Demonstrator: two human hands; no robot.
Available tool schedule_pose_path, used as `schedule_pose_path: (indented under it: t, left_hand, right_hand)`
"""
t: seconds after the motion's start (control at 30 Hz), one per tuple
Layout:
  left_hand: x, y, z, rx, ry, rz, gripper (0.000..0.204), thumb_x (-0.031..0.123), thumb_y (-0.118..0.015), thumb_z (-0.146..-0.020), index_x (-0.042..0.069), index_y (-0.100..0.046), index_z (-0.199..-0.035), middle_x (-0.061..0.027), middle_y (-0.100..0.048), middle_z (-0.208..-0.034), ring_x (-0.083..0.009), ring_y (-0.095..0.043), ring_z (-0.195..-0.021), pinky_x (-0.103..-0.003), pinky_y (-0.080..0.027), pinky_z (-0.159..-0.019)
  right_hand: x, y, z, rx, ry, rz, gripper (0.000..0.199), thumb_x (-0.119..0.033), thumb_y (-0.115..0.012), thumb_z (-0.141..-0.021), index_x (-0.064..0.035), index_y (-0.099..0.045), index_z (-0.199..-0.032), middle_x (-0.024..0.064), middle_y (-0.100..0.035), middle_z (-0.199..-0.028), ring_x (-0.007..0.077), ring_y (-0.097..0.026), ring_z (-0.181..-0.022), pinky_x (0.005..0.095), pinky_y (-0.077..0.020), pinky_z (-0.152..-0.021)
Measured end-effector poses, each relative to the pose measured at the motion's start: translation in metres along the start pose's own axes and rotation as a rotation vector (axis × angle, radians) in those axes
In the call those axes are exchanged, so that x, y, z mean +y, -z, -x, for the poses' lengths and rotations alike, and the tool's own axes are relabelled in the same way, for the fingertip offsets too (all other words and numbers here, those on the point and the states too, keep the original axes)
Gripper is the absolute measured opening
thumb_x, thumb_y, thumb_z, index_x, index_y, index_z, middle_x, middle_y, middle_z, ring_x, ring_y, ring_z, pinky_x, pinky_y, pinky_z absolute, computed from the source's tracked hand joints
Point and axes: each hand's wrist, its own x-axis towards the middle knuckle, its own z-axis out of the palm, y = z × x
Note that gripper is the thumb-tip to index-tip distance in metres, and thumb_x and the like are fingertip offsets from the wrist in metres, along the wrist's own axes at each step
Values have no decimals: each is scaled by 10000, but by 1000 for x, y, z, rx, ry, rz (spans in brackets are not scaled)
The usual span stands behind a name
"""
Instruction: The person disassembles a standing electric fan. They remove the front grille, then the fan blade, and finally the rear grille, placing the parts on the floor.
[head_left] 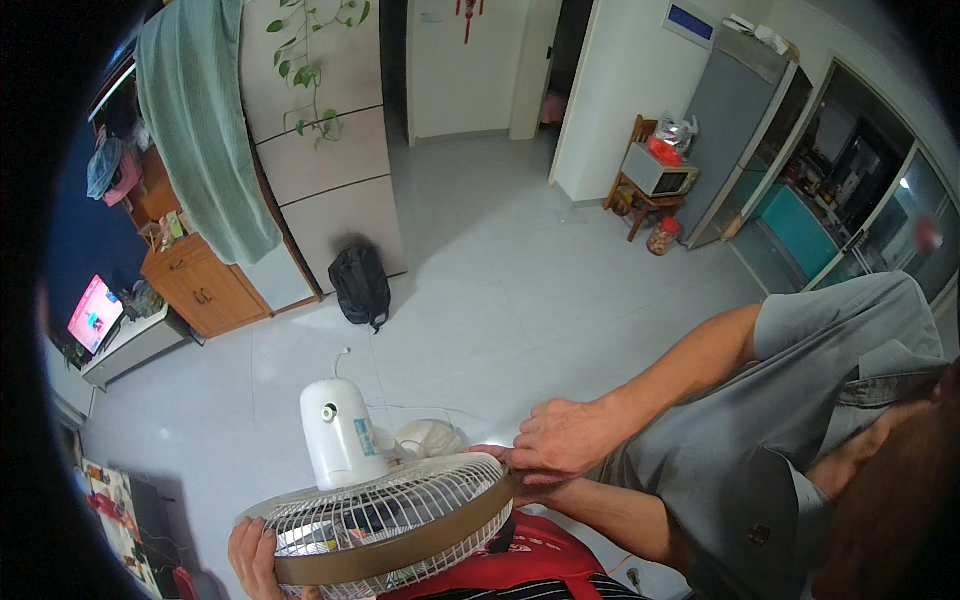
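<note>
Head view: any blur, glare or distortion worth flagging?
Head view: black fisheye surround in the corners; the fridge leans outward near the right side. Head view: a bright glint on the glass door, with a smeared red patch below it. Head view: lower-right edge dark and soft; fan grille wires mostly distinct.

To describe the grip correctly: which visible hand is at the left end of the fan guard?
The person's left hand, curled at the left end of the fan guard; the other visible hands are near its right end.
</note>
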Motion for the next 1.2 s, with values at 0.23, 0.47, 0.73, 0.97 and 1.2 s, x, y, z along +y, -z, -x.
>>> schedule_pose_path:
  t: [0.23, 0.47, 0.73, 0.97, 1.2]
  left_hand:
    - [-9, 2, 15, -87, 92, -10, 640, 532, -397, -840, -37, -521, -1106, -239, -531, -1105, -418, -478, -1069, -528, -327, -936]
    - [0, 1, 2, 1, 13, 5, 606, 512, -487, -839, -29, -575, -1095, -218, -578, -1080, -377, -534, -1020, -474, -412, -896]
    - [-5, 1, 14, -85, 137, -40, 655, 554, -398, -838, -35, -532, -1090, -243, -537, -1102, -415, -485, -1070, -529, -333, -935]
    - [-5, 0, 13, -80, 132, -33, 652, 551, -397, -840, -37, -532, -1088, -242, -537, -1104, -415, -482, -1075, -527, -331, -941]
    - [-7, 0, 15, -86, 137, -51, 658, 556, -393, -838, -33, -535, -1093, -243, -537, -1112, -413, -481, -1080, -525, -328, -944]
  right_hand:
    - [1, 4, -2, 70, 32, 44, 409, -341, -590, -758, -47, -492, -1024, 69, -506, -824, 220, -526, -722, 346, -439, -572]
    - [4, -2, -2, 157, 94, 5, 359, -339, -606, -753, -74, -533, -984, 45, -500, -807, 193, -507, -716, 323, -393, -551]
    - [6, -8, -3, 159, 109, 8, 318, -320, -601, -764, -84, -535, -967, 37, -505, -780, 182, -502, -686, 304, -383, -541]
    - [0, -5, 0, 92, -30, 12, 319, -304, -607, -763, -83, -537, -983, 41, -521, -812, 191, -523, -719, 313, -397, -546]
    - [1, 5, -4, 185, 82, -49, 287, -300, -592, -782, -85, -538, -966, 39, -532, -796, 190, -537, -715, 317, -401, -536]
